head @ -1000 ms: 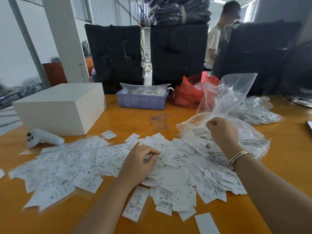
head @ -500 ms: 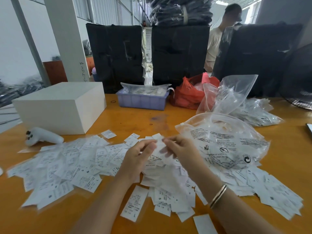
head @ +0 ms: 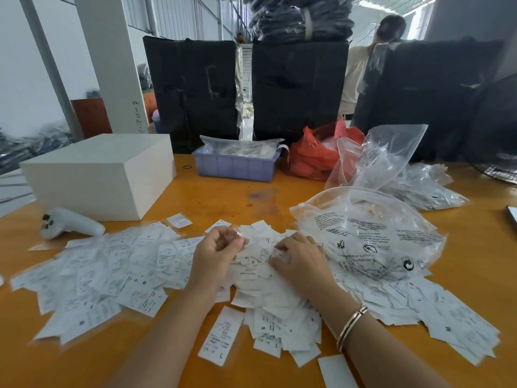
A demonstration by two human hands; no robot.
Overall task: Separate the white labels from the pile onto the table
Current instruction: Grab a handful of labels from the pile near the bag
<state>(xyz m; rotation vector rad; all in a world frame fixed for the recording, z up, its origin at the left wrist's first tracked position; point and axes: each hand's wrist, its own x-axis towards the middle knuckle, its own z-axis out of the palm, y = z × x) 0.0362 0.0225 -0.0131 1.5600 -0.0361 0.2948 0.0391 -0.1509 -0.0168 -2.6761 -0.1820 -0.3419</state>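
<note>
Head view of an orange surface (head: 475, 275) covered across the lower half of the frame by a pile of white labels (head: 268, 292), printed with small black text and size letters. The pile runs from the lower left to the lower right, thickest at the centre.

Left hand (head: 215, 259), centre of the frame: fingers curled, resting on the pile; its grip looks closed around a few labels, though what it holds is partly hidden. Right hand (head: 302, 261), just right of centre: fingers bent down onto the labels, thumb and fingertips pinching at a label on top of the pile. A bracelet (head: 351, 326) sits on the right wrist.

One single label (head: 221, 336) lies apart at the lower centre, below the left forearm.

Right of the hands, a clear printed plastic bag (head: 372, 233) lies on the labels; further clear bags (head: 391, 161) stand and lie behind it at the right.

Left of the frame: a white box (head: 98, 175) and, in front of it, a white controller (head: 70, 222) beside the pile's edge. Upper centre: a blue tray (head: 235, 166) and a red bag (head: 313, 158), with black wrapped bundles (head: 299, 91) behind. A person (head: 361, 65) stands at the upper right.
</note>
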